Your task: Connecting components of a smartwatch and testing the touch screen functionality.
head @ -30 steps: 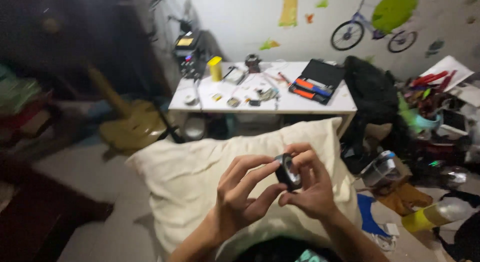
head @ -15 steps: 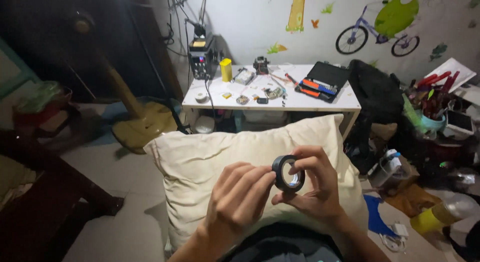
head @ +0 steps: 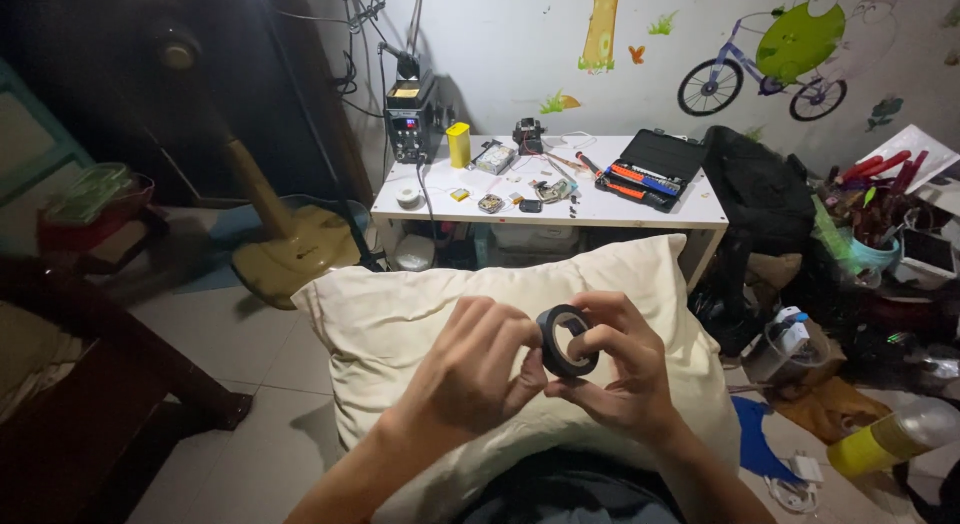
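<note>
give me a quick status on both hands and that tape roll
Left hand and right hand both pinching the black tape roll. Roll held above cream pillow, tilted, hole showing. Nothing in the way.

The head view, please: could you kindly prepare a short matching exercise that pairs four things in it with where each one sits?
Things:
1. black tape roll
2. cream pillow
3. yellow cylinder
4. open black tool case

Places:
A. right part of the white table
B. held between the left hand and the right hand
C. on the person's lap, under both hands
D. left part of the white table, near the dark device

Pairs: 1-B, 2-C, 3-D, 4-A
</note>
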